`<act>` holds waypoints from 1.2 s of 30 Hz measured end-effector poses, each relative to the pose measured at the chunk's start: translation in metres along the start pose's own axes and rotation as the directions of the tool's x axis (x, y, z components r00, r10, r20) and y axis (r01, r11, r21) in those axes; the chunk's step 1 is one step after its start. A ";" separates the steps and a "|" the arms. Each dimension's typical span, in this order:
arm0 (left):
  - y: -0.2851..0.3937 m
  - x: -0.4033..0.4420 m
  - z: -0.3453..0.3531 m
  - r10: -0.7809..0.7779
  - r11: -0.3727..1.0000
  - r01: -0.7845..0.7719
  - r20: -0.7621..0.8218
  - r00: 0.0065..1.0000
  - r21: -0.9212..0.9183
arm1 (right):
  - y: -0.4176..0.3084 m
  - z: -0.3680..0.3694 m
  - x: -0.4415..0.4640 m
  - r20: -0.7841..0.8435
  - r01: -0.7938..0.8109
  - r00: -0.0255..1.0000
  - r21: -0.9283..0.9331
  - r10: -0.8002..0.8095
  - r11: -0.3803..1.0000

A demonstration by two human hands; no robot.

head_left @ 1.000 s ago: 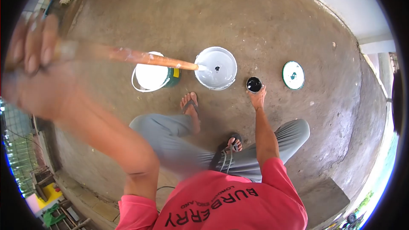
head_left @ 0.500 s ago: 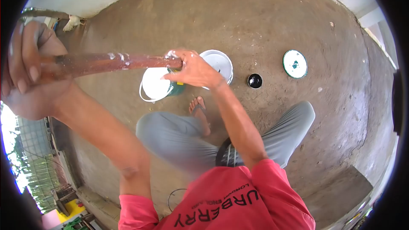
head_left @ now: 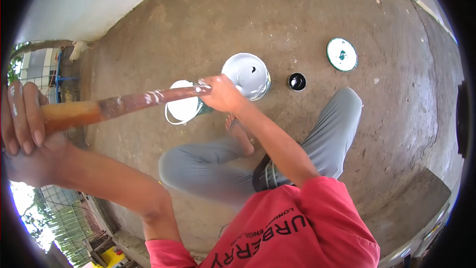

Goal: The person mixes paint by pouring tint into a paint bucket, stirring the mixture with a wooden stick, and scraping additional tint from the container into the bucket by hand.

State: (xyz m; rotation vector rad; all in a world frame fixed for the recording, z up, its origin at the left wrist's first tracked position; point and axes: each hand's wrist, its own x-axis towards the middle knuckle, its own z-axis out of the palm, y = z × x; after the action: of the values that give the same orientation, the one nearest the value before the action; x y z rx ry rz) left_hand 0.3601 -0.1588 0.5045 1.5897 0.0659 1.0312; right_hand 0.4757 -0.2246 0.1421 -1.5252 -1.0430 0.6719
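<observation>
Wooden and flecked with white, the stick [head_left: 126, 105] slants above the brown floor [head_left: 198, 25], held in both hands: the grip of the left hand [head_left: 25, 126] wraps its near end, and the right hand [head_left: 222, 93] is closed round it farther down, in front of a bucket [head_left: 239, 55] of pale liquid with a dark patch. Nearby stand a green-sided pail [head_left: 204, 108] and a black-filled can [head_left: 305, 82]; a green-smeared white lid [head_left: 342, 54] lies to the right.

You are seeing a fisheye-bent floor [head_left: 396, 139], daylight blowing out beyond its left edge, faint sheen glazing its right, blur softening your trousers [head_left: 191, 166]
</observation>
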 end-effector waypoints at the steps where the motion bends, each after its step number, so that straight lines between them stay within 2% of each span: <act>1: 0.002 -0.001 0.001 -0.003 1.000 0.003 -0.010 1.000 0.011 | 0.001 -0.012 -0.007 0.008 0.020 1.000 -0.002 -0.020 1.000; 2: 0.002 -0.003 0.002 -0.002 1.000 0.002 -0.003 1.000 0.006 | 0.004 -0.019 -0.008 0.017 0.042 0.999 -0.004 -0.042 0.999; 3: -0.001 -0.008 0.005 0.001 1.000 -0.001 0.005 1.000 -0.005 | 0.010 -0.023 0.001 -0.058 -0.001 0.998 -0.038 -0.001 0.999; 4: -0.007 -0.011 0.009 -0.003 1.000 0.003 0.011 1.000 -0.012 | 0.014 -0.021 0.011 -0.185 0.083 0.979 -0.020 -0.086 0.996; 6: -0.010 -0.012 0.011 0.009 1.000 -0.009 -0.005 1.000 0.018 | 0.017 0.004 0.021 -0.205 0.104 0.975 0.074 -0.087 0.992; 8: -0.003 -0.009 0.010 0.023 0.997 -0.019 -0.050 0.998 0.077 | 0.015 0.018 0.003 0.000 0.078 0.997 0.070 -0.078 0.994; 9: 0.003 -0.006 0.012 0.017 0.994 -0.009 -0.069 0.997 0.111 | 0.009 0.010 -0.007 0.133 0.058 0.990 -0.029 -0.053 0.998; 11: 0.007 -0.002 0.015 0.010 0.988 0.004 -0.087 0.996 0.157 | 0.003 -0.024 -0.010 0.088 0.011 0.996 -0.026 -0.009 1.000; 12: 0.001 -0.003 0.012 0.024 0.996 -0.022 -0.031 0.999 0.082 | 0.001 -0.034 -0.008 0.065 -0.007 0.998 -0.023 0.009 1.000; 13: -0.006 -0.004 0.009 0.038 0.999 -0.039 0.026 0.999 0.005 | 0.009 -0.032 0.004 -0.056 0.019 0.998 -0.019 -0.020 1.000; 15: -0.016 -0.008 0.010 0.103 0.983 -0.108 0.040 0.994 0.147 | 0.012 -0.007 0.010 -0.106 0.101 0.990 0.056 -0.095 0.993; 16: -0.015 -0.009 0.012 0.175 0.914 -0.167 0.013 0.984 0.369 | 0.013 0.001 0.016 -0.133 0.155 0.981 0.090 -0.142 0.984; 17: -0.015 -0.009 0.015 0.249 0.793 -0.206 0.003 0.968 0.573 | 0.018 0.004 0.007 0.059 0.102 0.992 0.109 -0.109 0.989; 19: -0.013 -0.013 0.019 0.385 0.431 -0.200 0.021 0.923 0.880 | -0.001 -0.028 -0.011 0.184 0.043 0.982 0.029 -0.048 0.999; 20: -0.015 -0.011 0.024 0.351 0.519 -0.234 0.045 0.935 0.822 | -0.007 -0.040 -0.011 0.245 0.026 0.969 -0.016 -0.022 1.000; 21: -0.018 -0.009 0.030 0.317 0.603 -0.256 0.068 0.946 0.756 | 0.011 -0.035 0.002 0.147 0.034 0.989 0.008 -0.035 0.999; 22: -0.024 -0.005 0.042 0.176 0.892 -0.220 0.147 0.973 0.395 | 0.025 -0.022 0.007 0.029 0.049 0.998 0.010 -0.049 0.999; 23: -0.028 -0.004 0.049 0.079 0.997 -0.073 0.272 0.959 -0.033 | 0.024 -0.008 0.016 -0.091 0.065 0.994 0.007 -0.064 0.998; 24: -0.029 -0.006 0.046 0.166 0.896 -0.196 0.109 0.980 0.398 | 0.019 -0.001 0.024 -0.210 0.090 0.974 -0.002 -0.089 0.996; 25: -0.028 -0.010 0.038 0.307 0.616 -0.196 -0.003 0.952 0.763 | 0.013 0.004 0.018 -0.104 0.156 0.984 0.077 -0.148 0.985; 26: -0.024 -0.011 0.033 0.373 0.346 -0.187 0.048 0.927 0.919 | 0.020 0.013 0.009 0.071 0.097 0.992 0.083 -0.103 0.992; 27: -0.020 -0.011 0.028 0.437 0.047 -0.132 0.098 0.894 0.990 | 0.014 0.001 -0.001 0.141 0.106 0.983 0.073 -0.115 0.992; 28: -0.013 -0.013 0.023 0.375 -0.128 -0.186 0.221 0.900 0.974 | 0.009 -0.014 -0.010 0.214 0.113 0.969 0.066 -0.124 0.991; 30: -0.014 -0.012 0.023 0.347 0.240 -0.305 0.213 0.914 0.922 | 0.003 -0.035 0.008 0.108 0.045 0.993 -0.013 -0.044 0.999; 31: -0.021 -0.009 0.028 0.303 0.712 -0.293 0.098 0.948 0.638 | 0.004 -0.039 0.011 0.049 -0.011 0.999 -0.040 0.013 0.999; 32: -0.025 -0.008 0.033 0.198 0.968 -0.198 0.019 0.980 0.154 | 0.009 -0.028 0.011 -0.005 0.027 1.000 0.023 -0.027 0.999; 34: -0.022 -0.006 0.036 0.111 0.994 -0.112 0.088 0.990 -0.001 | 0.016 0.003 0.025 -0.125 0.140 0.984 0.123 -0.125 0.982; 35: -0.021 -0.006 0.037 0.155 0.958 -0.164 0.056 0.986 0.237 | 0.014 0.008 0.016 0.005 0.068 0.998 0.106 -0.069 0.992; 36: -0.020 -0.006 0.039 0.199 0.866 -0.187 0.023 0.980 0.464 | 0.014 0.006 0.004 0.135 0.116 0.983 0.081 -0.126 0.990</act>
State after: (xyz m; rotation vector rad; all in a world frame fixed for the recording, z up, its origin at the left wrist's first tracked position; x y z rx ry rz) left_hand 0.3906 -0.1854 0.4875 2.0517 0.1867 1.2567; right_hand 0.4763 -0.2178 0.1274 -1.3556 -1.1948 0.7313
